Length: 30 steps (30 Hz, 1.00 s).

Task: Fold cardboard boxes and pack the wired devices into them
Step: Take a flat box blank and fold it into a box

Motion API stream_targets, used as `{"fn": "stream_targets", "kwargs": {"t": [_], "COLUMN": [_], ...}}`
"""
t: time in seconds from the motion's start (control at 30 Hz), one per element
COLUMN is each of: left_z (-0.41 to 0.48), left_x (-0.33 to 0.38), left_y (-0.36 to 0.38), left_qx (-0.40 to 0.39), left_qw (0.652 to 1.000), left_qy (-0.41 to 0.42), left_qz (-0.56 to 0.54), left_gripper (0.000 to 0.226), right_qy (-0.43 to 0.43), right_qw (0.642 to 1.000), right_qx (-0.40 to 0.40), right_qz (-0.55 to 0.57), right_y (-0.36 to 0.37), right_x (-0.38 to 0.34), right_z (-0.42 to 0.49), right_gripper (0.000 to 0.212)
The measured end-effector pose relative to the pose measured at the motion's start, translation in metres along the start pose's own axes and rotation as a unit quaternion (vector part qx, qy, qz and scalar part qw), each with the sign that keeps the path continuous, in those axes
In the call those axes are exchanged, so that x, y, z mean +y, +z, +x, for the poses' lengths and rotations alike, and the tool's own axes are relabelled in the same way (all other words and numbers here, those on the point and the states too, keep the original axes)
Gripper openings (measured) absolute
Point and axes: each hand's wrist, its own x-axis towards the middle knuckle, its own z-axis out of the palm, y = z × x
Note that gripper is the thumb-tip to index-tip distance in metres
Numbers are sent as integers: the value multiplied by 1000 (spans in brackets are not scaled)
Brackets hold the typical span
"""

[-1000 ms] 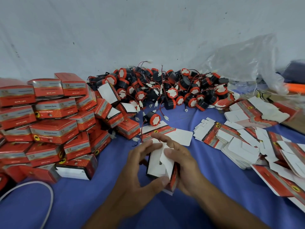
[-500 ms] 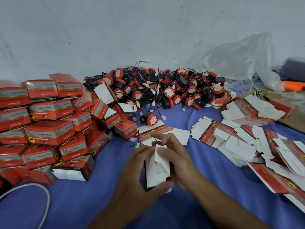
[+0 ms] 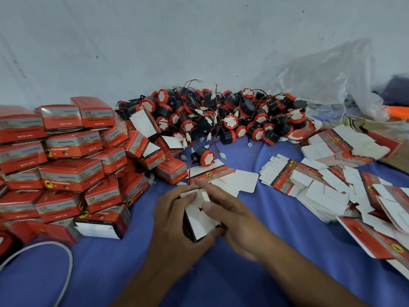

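A small cardboard box (image 3: pixel 200 220), white inside and red-black outside, is held low in the middle between both hands. My left hand (image 3: pixel 174 218) grips its left side with the thumb under the bottom edge. My right hand (image 3: pixel 230 216) holds the right side, its thumb pressing the white flaps flat and its forefinger stretched out beyond the box. A heap of round black-and-orange wired devices (image 3: pixel 221 116) lies at the back. One single device (image 3: pixel 204 156) sits apart, just beyond the hands. Flat unfolded box blanks (image 3: pixel 321 189) lie spread at the right.
Stacked folded red boxes (image 3: pixel 66 169) fill the left side. A flat blank (image 3: pixel 223 176) lies just past my fingers. A crumpled clear plastic bag (image 3: pixel 327 80) sits at the back right. A white cable (image 3: pixel 64 262) curves at the lower left on the blue cloth (image 3: pixel 265 251).
The box's upright white flaps have been folded down flat. The box has turned so its closed white end faces up. My right forefinger has straightened out.
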Motion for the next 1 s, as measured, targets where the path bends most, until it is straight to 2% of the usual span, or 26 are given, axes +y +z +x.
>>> {"fn": "stream_targets", "kwargs": {"t": [0.17,0.33,0.53,0.7,0.8,0.87,0.93,1.0], "left_z": [3,1,1,1,1,1,1,1], "left_x": [7,3,2,1,1,2,1,0], "left_y": [2,3,4,4,3,4,6,7], "left_qx": [26,33,54,60,69,76,77,69], "left_qw": [998,997,992,989,989,987,983,979], "left_qy": [42,60,100,121,114,123,146,168], "left_qz": [37,45,55,63,57,64,84,93], "left_gripper": [62,67,65,63,64,64,64,68], "right_qy": [-23,-22,-16,-36,-34,-9,22,58], "right_qw": [999,999,996,986,997,997,996,996], "right_qx": [36,42,57,68,60,21,-9,-26], "right_qz": [-26,11,-60,-148,-23,74,86,55], "right_y": [5,5,11,18,11,5,1,-4], "right_x": [6,8,3,4,5,3,1,-2], "right_z": [0,1,-3,-2,-1,0,0,0], "right_gripper": [66,59,65,60,46,52,57,46]}}
